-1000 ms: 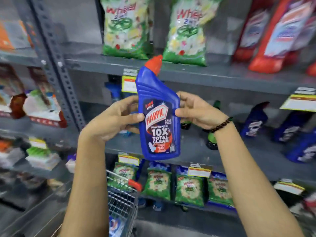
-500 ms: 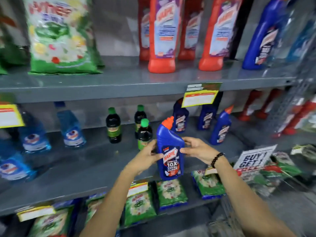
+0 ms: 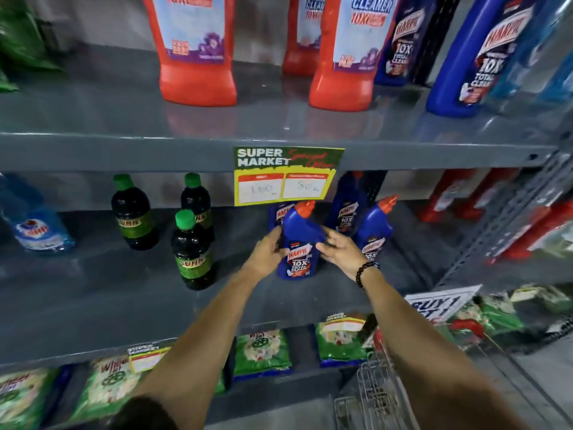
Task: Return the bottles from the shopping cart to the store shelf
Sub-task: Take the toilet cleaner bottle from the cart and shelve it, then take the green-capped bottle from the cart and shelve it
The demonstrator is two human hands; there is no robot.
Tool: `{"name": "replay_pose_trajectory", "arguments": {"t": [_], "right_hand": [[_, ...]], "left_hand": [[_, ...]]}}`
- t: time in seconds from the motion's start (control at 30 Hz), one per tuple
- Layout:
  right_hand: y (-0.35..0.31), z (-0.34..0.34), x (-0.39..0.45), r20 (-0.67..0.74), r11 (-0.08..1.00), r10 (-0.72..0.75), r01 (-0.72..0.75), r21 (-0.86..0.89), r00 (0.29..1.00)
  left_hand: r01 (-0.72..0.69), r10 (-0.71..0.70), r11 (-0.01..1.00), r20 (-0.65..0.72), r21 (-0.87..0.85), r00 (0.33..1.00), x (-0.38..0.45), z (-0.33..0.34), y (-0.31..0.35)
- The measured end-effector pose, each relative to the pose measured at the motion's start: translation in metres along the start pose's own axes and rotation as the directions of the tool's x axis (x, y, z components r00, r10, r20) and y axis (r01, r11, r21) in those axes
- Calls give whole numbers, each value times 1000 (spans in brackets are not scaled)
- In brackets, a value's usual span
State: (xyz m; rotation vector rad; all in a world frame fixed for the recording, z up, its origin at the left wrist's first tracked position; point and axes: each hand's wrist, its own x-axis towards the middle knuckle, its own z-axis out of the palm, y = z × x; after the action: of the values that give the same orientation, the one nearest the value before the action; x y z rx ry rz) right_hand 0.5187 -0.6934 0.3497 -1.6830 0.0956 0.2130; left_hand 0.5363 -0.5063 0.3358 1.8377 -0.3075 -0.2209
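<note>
A blue Harpic bottle (image 3: 300, 243) with a red angled cap stands upright on the grey middle shelf (image 3: 93, 293). My left hand (image 3: 269, 252) grips its left side and my right hand (image 3: 339, 249) holds its right side, a dark bead bracelet on that wrist. Three more blue Harpic bottles stand close behind and to the right, the nearest one (image 3: 375, 225) just beyond my right hand. The wire shopping cart (image 3: 372, 395) shows at the bottom right, beneath my right forearm.
Three dark bottles with green caps (image 3: 192, 252) stand left of my hands, a pale blue bottle (image 3: 40, 228) farther left. Red and blue cleaner bottles (image 3: 195, 51) line the upper shelf. A price label (image 3: 286, 175) hangs from its edge. Green packets (image 3: 262, 352) fill the lower shelf.
The view has swung right and closer to the shelf. Both hands carried the blue bottle forward and down onto the middle shelf, in front of the other Harpic bottles.
</note>
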Motion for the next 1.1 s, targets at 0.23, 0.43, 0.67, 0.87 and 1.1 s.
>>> {"name": "replay_pose_trajectory", "arguments": {"t": [0.23, 0.43, 0.67, 0.87, 1.1], "right_hand": [[11, -7, 8, -4, 993, -13, 13, 114, 1000], [32, 17, -2, -416, 968, 100, 8, 250, 904], [43, 159, -67, -527, 952, 192, -27, 304, 828], [57, 341, -140, -181, 988, 119, -97, 123, 976], [86, 549, -186, 249, 976, 161, -116, -185, 955]], "left_hand": [[75, -77, 996, -42, -50, 996, 6, 11, -8], [171, -187, 977, -133, -127, 973, -41, -1, -21], [165, -237, 950, -270, -265, 933, -162, -59, -53], [194, -360, 919, -528, -344, 769, -317, -147, -106], [302, -592, 805, -714, -510, 373, -482, -253, -184]]}}
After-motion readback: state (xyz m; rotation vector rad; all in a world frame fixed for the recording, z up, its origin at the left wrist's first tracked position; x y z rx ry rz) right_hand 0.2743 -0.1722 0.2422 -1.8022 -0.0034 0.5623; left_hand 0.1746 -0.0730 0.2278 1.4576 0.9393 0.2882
